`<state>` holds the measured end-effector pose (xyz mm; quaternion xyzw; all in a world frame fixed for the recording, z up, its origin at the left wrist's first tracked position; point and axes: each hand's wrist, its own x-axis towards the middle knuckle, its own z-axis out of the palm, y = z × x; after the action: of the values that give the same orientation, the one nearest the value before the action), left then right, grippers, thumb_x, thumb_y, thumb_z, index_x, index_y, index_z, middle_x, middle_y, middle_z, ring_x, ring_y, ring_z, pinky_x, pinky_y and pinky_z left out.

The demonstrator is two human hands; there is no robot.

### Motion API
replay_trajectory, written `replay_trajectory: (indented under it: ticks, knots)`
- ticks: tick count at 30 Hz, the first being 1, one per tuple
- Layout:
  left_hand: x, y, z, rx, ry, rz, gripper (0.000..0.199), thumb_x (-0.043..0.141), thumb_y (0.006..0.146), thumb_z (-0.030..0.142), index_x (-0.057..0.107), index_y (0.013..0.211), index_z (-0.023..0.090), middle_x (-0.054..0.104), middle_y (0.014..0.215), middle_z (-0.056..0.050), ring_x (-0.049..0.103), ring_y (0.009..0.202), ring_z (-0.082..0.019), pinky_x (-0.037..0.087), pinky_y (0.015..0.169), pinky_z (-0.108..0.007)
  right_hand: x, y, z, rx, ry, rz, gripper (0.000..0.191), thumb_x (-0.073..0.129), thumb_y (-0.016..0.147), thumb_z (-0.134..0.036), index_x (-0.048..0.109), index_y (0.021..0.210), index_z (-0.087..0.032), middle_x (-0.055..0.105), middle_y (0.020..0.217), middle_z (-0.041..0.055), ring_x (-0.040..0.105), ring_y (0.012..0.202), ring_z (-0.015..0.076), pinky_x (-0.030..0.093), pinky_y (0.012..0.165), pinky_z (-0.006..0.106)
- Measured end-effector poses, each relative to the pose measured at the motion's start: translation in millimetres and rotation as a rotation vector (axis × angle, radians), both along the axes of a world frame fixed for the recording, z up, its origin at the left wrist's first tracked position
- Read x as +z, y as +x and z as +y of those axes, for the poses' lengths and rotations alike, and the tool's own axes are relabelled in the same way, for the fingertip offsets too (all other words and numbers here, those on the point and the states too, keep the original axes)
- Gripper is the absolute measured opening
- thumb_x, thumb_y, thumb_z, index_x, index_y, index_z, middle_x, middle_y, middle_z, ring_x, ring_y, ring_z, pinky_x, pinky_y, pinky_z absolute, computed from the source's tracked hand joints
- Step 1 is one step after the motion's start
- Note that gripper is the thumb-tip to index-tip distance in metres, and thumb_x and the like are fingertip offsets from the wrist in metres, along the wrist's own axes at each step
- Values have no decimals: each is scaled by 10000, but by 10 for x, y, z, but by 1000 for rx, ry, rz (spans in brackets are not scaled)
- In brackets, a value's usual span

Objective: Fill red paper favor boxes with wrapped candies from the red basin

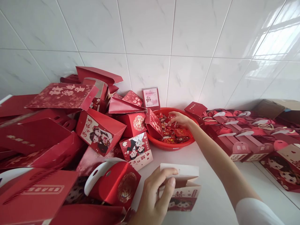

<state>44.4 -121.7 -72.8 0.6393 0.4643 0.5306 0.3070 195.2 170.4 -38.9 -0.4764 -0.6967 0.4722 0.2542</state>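
My left hand (156,192) grips the side of a small gift box (182,193), thumb and forefinger at its rim. The box is cream and red with printed cartoon faces, and its top is open with a white flap (187,169) raised. Farther back, my right hand (180,119) reaches into a red plastic basin (173,147). Its fingers are bent and closed down among wrapped candies (174,132); what lies between the fingertips is hidden. A red patterned box (153,123) leans over the basin's left rim.
A heap of red gift boxes (100,131) fills the left side. Boxes with round handles (242,147) stand in rows at the right, before a brown carton (276,107). A pink card box (150,97) leans against the white tiled wall (147,28) behind the basin.
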Motion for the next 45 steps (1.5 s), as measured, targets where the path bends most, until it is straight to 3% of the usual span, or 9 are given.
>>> replay_trajectory:
  ticks: [4,7,13,18,23,28,37,40,45]
  knots:
    - [2,4,-7,2,8,-6,240,545,987,348,759,1048,259,758,974,-50,711,963,-200,550,827,-231,62,5,-31,-18,-38,232,269,672,646,-93,659,909,-148,724,806,40,699,758,177,571,639,249]
    - [-10,3,-10,1,2,-2,239,546,987,343,758,1053,255,760,993,-53,712,962,-198,548,831,-230,79,3,-29,-56,-69,325,66,649,679,-105,619,717,-150,697,700,48,666,656,163,564,599,254]
    - [-24,0,-4,1,-5,-7,237,548,989,346,756,1063,259,767,1036,-54,718,959,-190,549,818,-217,74,9,-13,-134,-104,397,76,616,724,-111,584,689,-170,660,644,26,644,615,152,576,615,266]
    - [-18,6,-12,18,-3,-10,236,564,983,360,762,1058,255,773,1035,-60,724,946,-200,564,810,-228,22,47,53,-169,-107,317,128,604,649,-64,543,605,-168,647,622,36,581,540,128,497,500,232]
    - [-21,-4,-3,16,15,17,241,559,985,354,762,1068,256,779,1046,-60,732,951,-203,573,818,-229,-82,19,100,-163,-57,162,159,676,666,-80,552,661,-180,620,575,-5,559,512,112,481,501,219]
    - [-12,-6,2,26,22,32,263,553,984,383,767,1061,250,782,1034,-77,732,941,-220,584,791,-246,-138,-87,-1,28,-25,-79,205,799,626,-100,605,633,-167,620,543,-7,597,507,152,479,503,245]
    - [2,-16,4,5,19,51,243,538,990,338,756,1040,241,779,1033,-72,732,944,-201,572,818,-232,-153,-244,-76,259,130,-279,279,790,458,3,670,639,-172,650,596,-56,571,541,109,411,481,174]
    - [16,1,-11,29,7,21,252,552,983,373,765,1023,244,778,1024,-76,725,951,-214,575,819,-250,-89,-156,-35,250,165,-252,233,782,529,-41,700,707,-166,707,707,-32,631,627,124,481,561,180]
    - [15,10,-4,4,5,0,282,540,988,402,768,1024,240,775,983,-77,725,915,-214,573,793,-253,-32,7,123,62,259,-241,136,712,756,-168,688,890,-157,732,838,19,663,688,143,533,623,231]
